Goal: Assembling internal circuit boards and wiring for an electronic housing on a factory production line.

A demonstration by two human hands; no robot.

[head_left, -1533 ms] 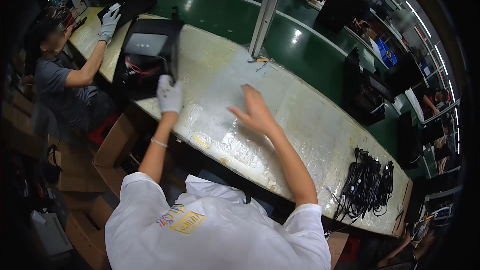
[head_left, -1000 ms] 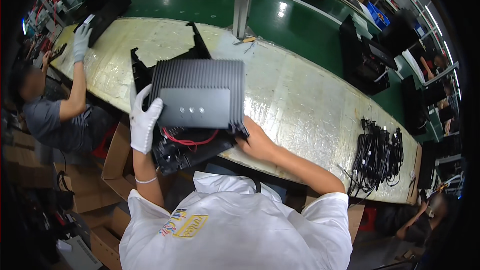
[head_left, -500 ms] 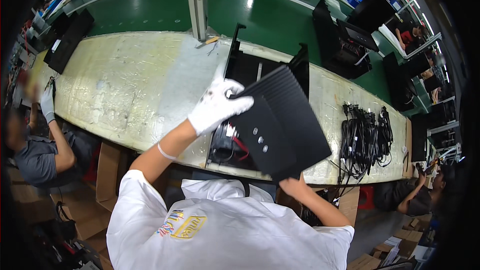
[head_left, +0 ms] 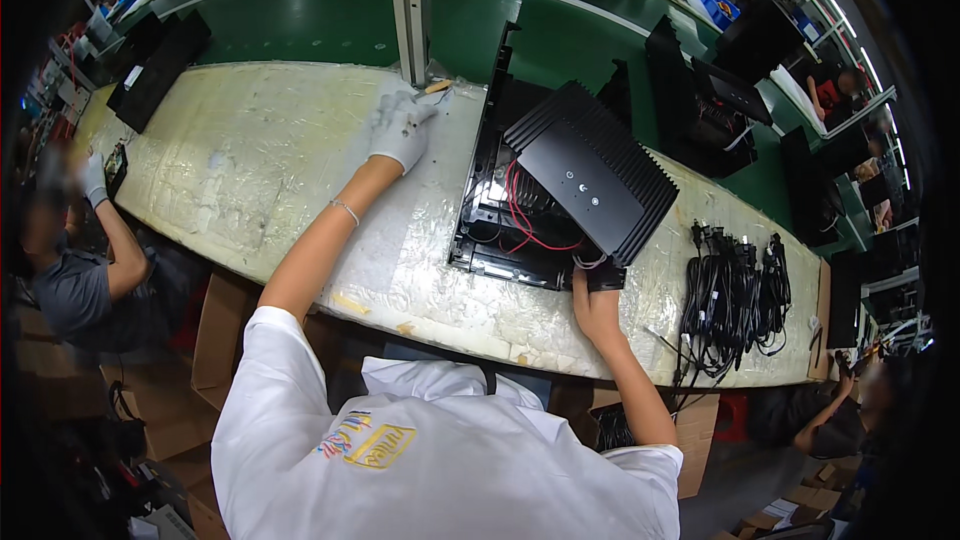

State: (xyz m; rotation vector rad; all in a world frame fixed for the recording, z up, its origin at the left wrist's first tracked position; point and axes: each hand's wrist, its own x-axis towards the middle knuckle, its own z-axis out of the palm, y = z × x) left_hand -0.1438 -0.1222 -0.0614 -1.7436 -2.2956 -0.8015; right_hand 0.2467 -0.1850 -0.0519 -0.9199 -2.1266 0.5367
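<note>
My left hand (head_left: 402, 130), in a white glove, is over the tabletop with fingers stretched toward a small tool with a yellow-orange handle (head_left: 437, 87). It holds nothing that I can see. Right of it lies an open black housing (head_left: 480, 262) with red wires (head_left: 513, 202) and dark parts inside. A black ribbed panel (head_left: 590, 175), marked with small round symbols, rests slanted across the housing. My bare right hand (head_left: 598, 315) grips the housing's near right corner, below the panel's lower edge. Some of its fingers are hidden there.
Bundled black cables (head_left: 735, 290) lie on the worktable (head_left: 260, 170) at right. A metal post (head_left: 409, 15) rises at the far edge. Beyond is a green conveyor (head_left: 290, 25) with black housings (head_left: 690, 100). Co-workers sit left (head_left: 95, 290) and right (head_left: 830, 410); cardboard boxes (head_left: 225, 340) stand below.
The panel has turned over and come down onto the housing. My left hand has let go of it and moved left and away. The housing sits farther from the near edge.
</note>
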